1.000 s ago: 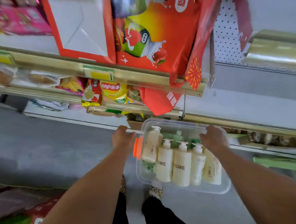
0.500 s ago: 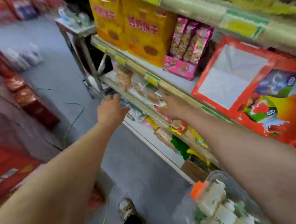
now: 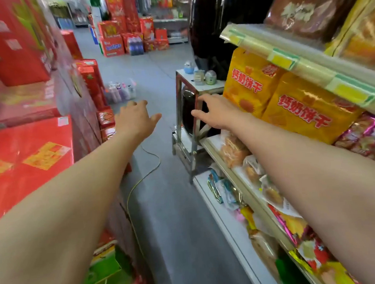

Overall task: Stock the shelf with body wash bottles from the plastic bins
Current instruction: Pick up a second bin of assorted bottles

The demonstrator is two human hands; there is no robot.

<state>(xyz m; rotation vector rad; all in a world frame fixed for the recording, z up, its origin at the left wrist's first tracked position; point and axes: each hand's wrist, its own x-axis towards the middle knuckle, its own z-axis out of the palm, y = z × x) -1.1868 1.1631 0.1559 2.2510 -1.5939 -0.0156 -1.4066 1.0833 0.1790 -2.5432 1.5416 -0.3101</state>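
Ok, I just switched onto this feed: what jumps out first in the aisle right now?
Two bare arms reach down the aisle, the left hand and right hand both open and empty. To the right, big yellow biscuit bags sit on the snack shelf; stacked red gift boxes line the left. A cluster of bottles stands on the floor further ahead, and no plastic bin is in view.

A grey floor (image 3: 155, 62) runs between red gift boxes (image 3: 29, 151) and a snack shelf (image 3: 247, 195). A small metal stand (image 3: 192, 84) sits ahead.
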